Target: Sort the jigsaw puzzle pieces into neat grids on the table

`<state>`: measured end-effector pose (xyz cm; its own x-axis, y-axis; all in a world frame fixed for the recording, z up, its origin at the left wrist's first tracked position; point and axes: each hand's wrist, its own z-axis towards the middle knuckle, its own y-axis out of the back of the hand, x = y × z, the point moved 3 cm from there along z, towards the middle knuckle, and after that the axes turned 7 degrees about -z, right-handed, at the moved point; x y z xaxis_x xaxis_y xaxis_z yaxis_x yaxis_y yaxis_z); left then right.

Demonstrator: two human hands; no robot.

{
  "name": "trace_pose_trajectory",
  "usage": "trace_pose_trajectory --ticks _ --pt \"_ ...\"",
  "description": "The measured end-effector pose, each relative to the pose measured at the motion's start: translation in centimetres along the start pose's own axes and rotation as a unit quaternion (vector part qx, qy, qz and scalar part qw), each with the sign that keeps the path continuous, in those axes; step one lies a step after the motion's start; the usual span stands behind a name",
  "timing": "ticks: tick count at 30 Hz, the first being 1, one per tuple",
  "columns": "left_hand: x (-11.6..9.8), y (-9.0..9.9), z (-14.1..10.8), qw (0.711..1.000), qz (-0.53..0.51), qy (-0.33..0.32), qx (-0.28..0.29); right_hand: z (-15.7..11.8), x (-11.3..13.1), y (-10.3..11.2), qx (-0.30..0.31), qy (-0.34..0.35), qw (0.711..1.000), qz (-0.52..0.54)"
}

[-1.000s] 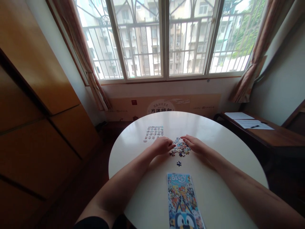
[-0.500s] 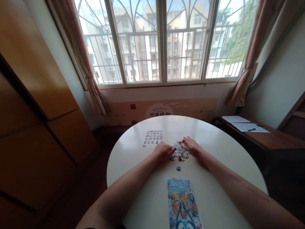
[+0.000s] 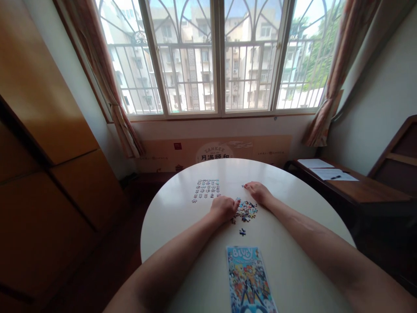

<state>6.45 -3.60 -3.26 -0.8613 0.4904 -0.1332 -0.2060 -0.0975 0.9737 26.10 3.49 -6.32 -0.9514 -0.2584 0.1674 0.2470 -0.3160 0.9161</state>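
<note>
A loose pile of small jigsaw puzzle pieces (image 3: pixel 248 210) lies on the round white table (image 3: pixel 293 243). At its left edge rests my left hand (image 3: pixel 224 208), fingers curled together; what they pinch, if anything, is too small to make out. Beyond the pile, my right hand (image 3: pixel 258 192) has its fingertips closed on a jigsaw puzzle piece (image 3: pixel 243 186) at the tabletop. To the left, several pieces stand in spaced rows (image 3: pixel 207 189). One dark piece (image 3: pixel 242 232) lies alone on the near side of the pile.
A colourful Bluey picture sheet (image 3: pixel 249 278) lies at the near side of the table. Papers (image 3: pixel 332 174) and a pen are on a wooden side table at right. A barred window with curtains is ahead, and a wooden cabinet (image 3: pixel 39 174) stands at left.
My right hand has moved from over the pile to its far side, and its spread fingers have closed on a piece. My left hand stays at the pile, fingers more curled.
</note>
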Motion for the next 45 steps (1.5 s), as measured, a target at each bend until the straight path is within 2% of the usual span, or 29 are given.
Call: trace_pose_trajectory --ticks 10,15,23,35,45 --pt "0.4 -0.4 0.1 1.0 -0.012 -0.027 0.005 6.0 1.6 -0.7 0.004 -0.013 0.996 -0.083" --pt "0.5 -0.7 0.3 1.0 -0.016 -0.022 0.002 7.8 2.3 -1.4 0.014 -0.008 0.995 -0.098" --pt "0.3 0.0 0.1 1.0 -0.015 -0.021 0.011 8.2 2.3 -1.1 0.032 -0.046 0.989 -0.133" --pt "0.3 -0.2 0.0 0.999 -0.028 -0.016 0.012 7.4 3.8 -0.4 0.046 0.002 0.988 -0.15" --pt "0.1 0.0 -0.1 0.999 -0.032 -0.021 0.012 8.5 4.4 -1.0 0.027 -0.028 0.989 -0.144"
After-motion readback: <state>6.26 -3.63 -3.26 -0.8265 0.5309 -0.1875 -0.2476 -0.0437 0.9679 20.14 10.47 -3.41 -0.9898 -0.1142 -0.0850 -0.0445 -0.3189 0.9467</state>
